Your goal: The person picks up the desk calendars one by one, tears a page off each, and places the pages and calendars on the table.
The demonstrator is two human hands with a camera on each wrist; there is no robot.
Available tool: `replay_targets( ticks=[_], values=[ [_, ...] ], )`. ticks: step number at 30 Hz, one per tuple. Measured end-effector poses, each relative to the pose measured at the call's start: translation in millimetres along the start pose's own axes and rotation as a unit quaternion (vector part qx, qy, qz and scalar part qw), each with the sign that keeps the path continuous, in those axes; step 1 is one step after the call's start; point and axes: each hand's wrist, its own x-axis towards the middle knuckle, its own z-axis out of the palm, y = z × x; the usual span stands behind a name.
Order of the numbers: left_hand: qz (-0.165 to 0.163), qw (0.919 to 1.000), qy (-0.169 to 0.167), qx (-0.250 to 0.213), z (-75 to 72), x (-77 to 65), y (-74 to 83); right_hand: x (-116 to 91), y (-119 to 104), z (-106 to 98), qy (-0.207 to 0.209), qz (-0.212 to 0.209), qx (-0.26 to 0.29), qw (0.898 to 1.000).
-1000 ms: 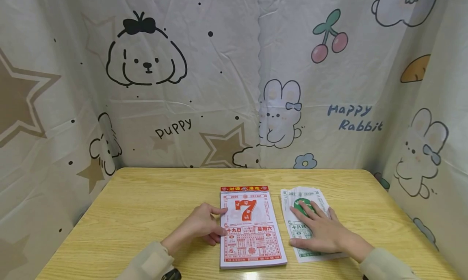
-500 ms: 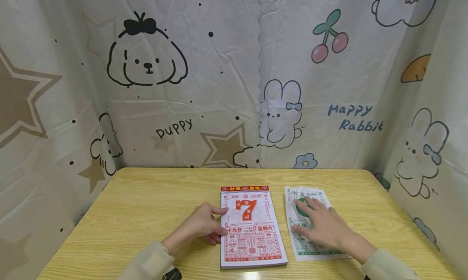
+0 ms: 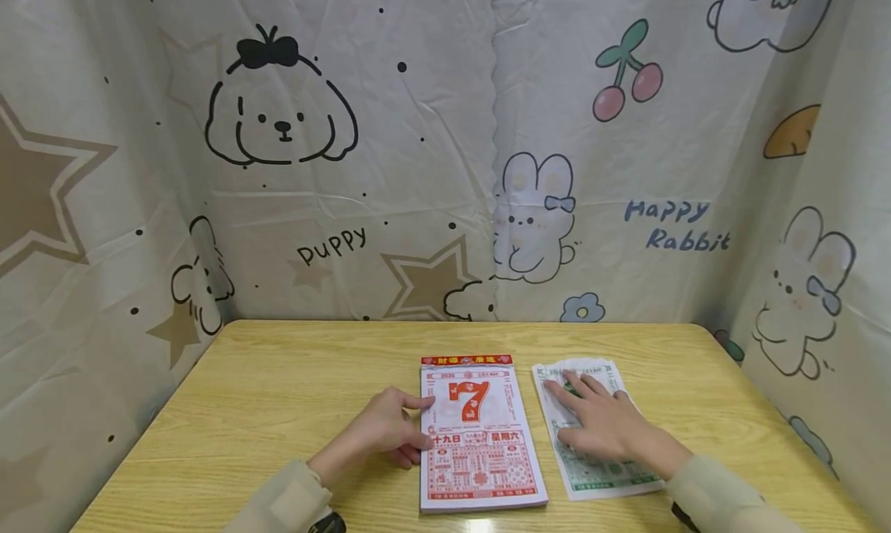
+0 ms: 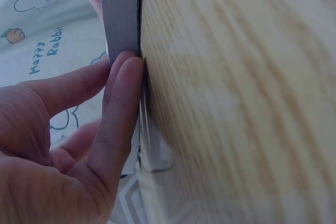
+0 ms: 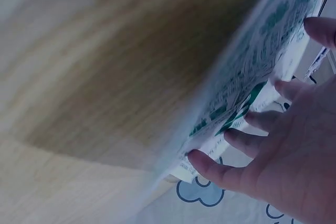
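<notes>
A thick tear-off calendar [image 3: 487, 417], with a red 7 on its top page and a red header strip, lies on the table. My left hand [image 3: 390, 428] holds it by the left edge. In the left wrist view, fingertips [image 4: 123, 77] press on the side of the page block [image 4: 122, 14]. To the right lie loose calendar sheets [image 3: 578, 471] printed in green, stacked a little unevenly. My right hand [image 3: 605, 425] rests over them with fingers spread and covers most of the green numeral. In the right wrist view the fingertips [image 5: 197, 156] reach the printed sheet [image 5: 262, 51].
The wooden table [image 3: 278, 378] has its far edge against a patterned curtain [image 3: 431, 131], which also hangs on the left and right sides. A narrow strip of tabletop separates the calendar from the loose sheets.
My right hand and the green sheets under it shifted right, then back left toward the calendar. The left hand and the calendar stay nearly where they were.
</notes>
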Motion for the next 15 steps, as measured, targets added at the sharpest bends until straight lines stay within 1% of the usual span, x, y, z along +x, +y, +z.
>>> replay_targets(
  ticks=[4,10,15],
  values=[
    [-0.002,1.0,0.001,0.0,0.0,-0.1,-0.1,2.2,-0.4,-3.0,-0.005,-0.002,-0.014,1.0],
    [-0.002,1.0,-0.002,0.003,0.0,-0.1,0.3,1.3,-0.4,-3.0,0.005,-0.001,-0.025,1.0],
    [0.0,1.0,-0.005,0.005,0.1,0.5,0.0,0.2,-0.1,-2.6,0.018,-0.001,-0.024,1.0]
  ],
)
